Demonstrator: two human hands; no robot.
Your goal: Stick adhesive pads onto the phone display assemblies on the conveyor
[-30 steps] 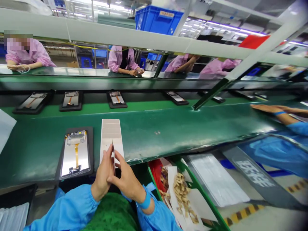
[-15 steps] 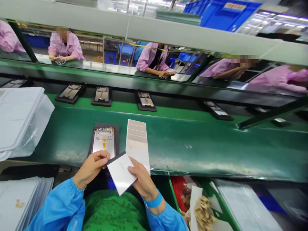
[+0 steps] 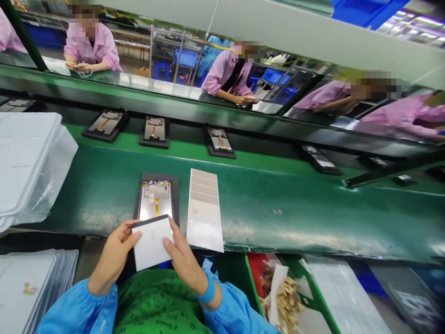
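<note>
Between my two hands is a flat white rectangular piece point(image 3: 153, 245) with a dark strip along its far edge; I cannot tell its exact kind. My left hand point(image 3: 116, 250) pinches its left corner, thumb on top. My right hand point(image 3: 184, 257) grips its right side. Just beyond it lies an opened tablet-like device point(image 3: 158, 192) with a circuit board and an orange ribbon cable, on a dark foam tray point(image 3: 175, 190). The held piece covers the device's near end. To the right, a white sheet with grey adhesive-looking strips point(image 3: 205, 218) lies flat on the green bench.
Similar devices point(image 3: 154, 130) sit on a green conveyor point(image 3: 187, 149) behind the bench point(image 3: 278, 199). White plastic trays point(image 3: 28, 162) stand at left, more point(image 3: 24, 287) below. A green bin point(image 3: 255, 283) of tan scraps is at lower right. Several people in pink work opposite.
The white piece has turned straighter and moved left, over the device's near end. My left hand now holds its corner from the left side. The view has shifted slightly.
</note>
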